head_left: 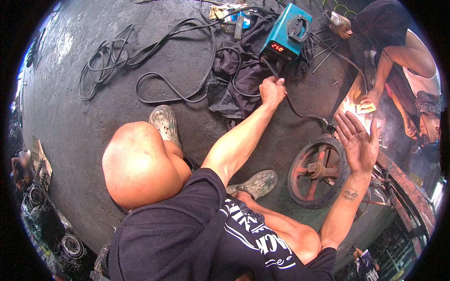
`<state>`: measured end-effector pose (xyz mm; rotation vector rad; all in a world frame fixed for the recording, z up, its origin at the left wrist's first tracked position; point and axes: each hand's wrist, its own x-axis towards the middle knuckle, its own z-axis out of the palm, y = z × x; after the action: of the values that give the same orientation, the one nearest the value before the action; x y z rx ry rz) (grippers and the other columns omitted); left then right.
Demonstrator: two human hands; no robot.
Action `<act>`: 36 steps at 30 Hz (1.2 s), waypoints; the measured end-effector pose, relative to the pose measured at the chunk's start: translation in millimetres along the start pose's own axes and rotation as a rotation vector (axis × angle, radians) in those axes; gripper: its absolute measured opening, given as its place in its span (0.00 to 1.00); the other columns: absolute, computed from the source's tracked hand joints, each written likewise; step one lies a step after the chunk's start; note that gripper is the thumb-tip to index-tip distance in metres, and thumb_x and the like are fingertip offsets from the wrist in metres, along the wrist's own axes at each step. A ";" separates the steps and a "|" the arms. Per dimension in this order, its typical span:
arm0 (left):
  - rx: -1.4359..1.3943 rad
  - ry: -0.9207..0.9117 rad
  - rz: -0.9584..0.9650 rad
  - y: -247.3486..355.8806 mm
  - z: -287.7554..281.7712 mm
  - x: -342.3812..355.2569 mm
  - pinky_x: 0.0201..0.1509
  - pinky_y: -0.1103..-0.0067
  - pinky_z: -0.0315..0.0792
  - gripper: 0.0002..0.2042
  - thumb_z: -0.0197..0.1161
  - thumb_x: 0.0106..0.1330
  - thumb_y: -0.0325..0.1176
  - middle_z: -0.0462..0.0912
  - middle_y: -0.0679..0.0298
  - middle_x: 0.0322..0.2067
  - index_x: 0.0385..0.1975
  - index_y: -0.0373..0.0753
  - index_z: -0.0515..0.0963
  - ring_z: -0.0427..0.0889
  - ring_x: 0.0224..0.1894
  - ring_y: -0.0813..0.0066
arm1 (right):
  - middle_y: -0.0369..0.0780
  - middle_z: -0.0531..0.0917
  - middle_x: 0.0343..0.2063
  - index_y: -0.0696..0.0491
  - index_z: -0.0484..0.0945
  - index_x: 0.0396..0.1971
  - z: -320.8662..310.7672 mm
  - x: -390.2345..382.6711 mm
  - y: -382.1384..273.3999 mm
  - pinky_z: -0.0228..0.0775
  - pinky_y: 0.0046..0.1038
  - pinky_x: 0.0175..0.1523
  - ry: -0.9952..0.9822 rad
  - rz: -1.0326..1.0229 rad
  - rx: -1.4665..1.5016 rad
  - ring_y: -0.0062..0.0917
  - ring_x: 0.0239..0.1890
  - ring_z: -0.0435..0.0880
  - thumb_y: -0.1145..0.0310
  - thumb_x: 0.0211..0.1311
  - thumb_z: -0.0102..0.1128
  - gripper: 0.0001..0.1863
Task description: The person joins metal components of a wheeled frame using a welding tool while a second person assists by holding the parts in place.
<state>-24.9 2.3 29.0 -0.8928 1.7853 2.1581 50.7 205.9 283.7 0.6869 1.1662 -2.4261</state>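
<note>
My left hand [273, 91] is closed round a black welding cable [293, 107], just below the front of a teal welding machine [288, 30] with a lit red display. From my hand the cable runs down to a clamp [326, 124] beside a rusty red spoked wheel [316, 172] with a dark rim. Held up above the wheel's right side, my right hand [358, 145] is open, palm showing and fingers stretched out. Nothing is in it. Beyond its fingertips a bright welding glow [349, 105] hides the metal being worked.
A co-worker's hand [370, 99] is close to the glow, and smoke drifts there. Another cable [105, 61] lies coiled on the floor at far left. Dark cloth [229, 93] lies beside the machine. Thin rods [323, 58] lie to its right. A rusty frame [403, 196] stands at right.
</note>
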 end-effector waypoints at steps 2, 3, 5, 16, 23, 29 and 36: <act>-0.002 0.001 -0.002 -0.8 0.0 0.9 0.28 0.73 0.79 0.13 0.64 0.71 0.33 0.85 0.57 0.20 0.29 0.28 0.81 0.86 0.21 0.71 | 0.63 0.66 0.68 0.74 0.60 0.67 -1.0 0.1 -0.3 0.63 0.45 0.75 0.029 -0.016 -0.020 0.49 0.73 0.65 0.40 0.78 0.42 0.45; 0.010 0.002 -0.002 -0.9 -0.1 1.3 0.28 0.73 0.78 0.13 0.64 0.71 0.33 0.85 0.57 0.20 0.28 0.28 0.81 0.86 0.20 0.71 | 0.63 0.66 0.68 0.74 0.60 0.67 -1.6 0.2 -0.5 0.63 0.45 0.75 -0.012 0.006 0.003 0.49 0.73 0.65 0.40 0.78 0.42 0.45; 0.020 0.003 -0.002 -0.5 -0.3 1.5 0.28 0.72 0.78 0.13 0.64 0.71 0.33 0.85 0.57 0.20 0.28 0.29 0.81 0.85 0.20 0.71 | 0.63 0.66 0.68 0.74 0.60 0.67 -2.7 0.3 -0.6 0.62 0.45 0.75 0.014 -0.012 -0.027 0.49 0.73 0.65 0.40 0.78 0.42 0.45; 0.109 0.037 -0.021 3.1 -2.2 0.4 0.30 0.70 0.77 0.13 0.65 0.70 0.34 0.85 0.57 0.20 0.27 0.30 0.81 0.86 0.21 0.69 | 0.62 0.66 0.68 0.73 0.62 0.67 -4.4 -1.0 -0.4 0.62 0.44 0.76 0.022 -0.012 -0.036 0.48 0.73 0.66 0.40 0.79 0.40 0.44; 0.105 0.006 -0.018 3.0 -2.6 0.6 0.30 0.70 0.76 0.13 0.65 0.70 0.34 0.86 0.56 0.20 0.27 0.30 0.81 0.86 0.22 0.68 | 0.62 0.65 0.69 0.73 0.61 0.68 -0.6 -2.1 0.0 0.60 0.44 0.77 0.044 -0.017 -0.042 0.48 0.74 0.64 0.40 0.79 0.39 0.44; 0.058 -0.011 -0.038 -0.4 -2.2 3.0 0.29 0.71 0.77 0.13 0.65 0.71 0.34 0.86 0.57 0.21 0.29 0.30 0.82 0.86 0.22 0.70 | 0.63 0.65 0.69 0.73 0.61 0.67 -2.8 -2.7 -0.3 0.61 0.45 0.76 0.048 -0.020 -0.007 0.49 0.74 0.65 0.41 0.79 0.40 0.44; 0.061 -0.018 -0.033 -1.9 -2.2 4.3 0.29 0.71 0.77 0.13 0.64 0.71 0.35 0.86 0.58 0.20 0.28 0.30 0.82 0.86 0.21 0.70 | 0.64 0.64 0.69 0.73 0.62 0.67 -9.2 -0.4 -1.4 0.59 0.46 0.77 -0.006 0.014 0.040 0.50 0.75 0.62 0.41 0.79 0.39 0.43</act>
<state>-26.6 -0.2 24.9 -0.8793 1.8044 2.0735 52.8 214.1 279.9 0.6967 1.1095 -2.4438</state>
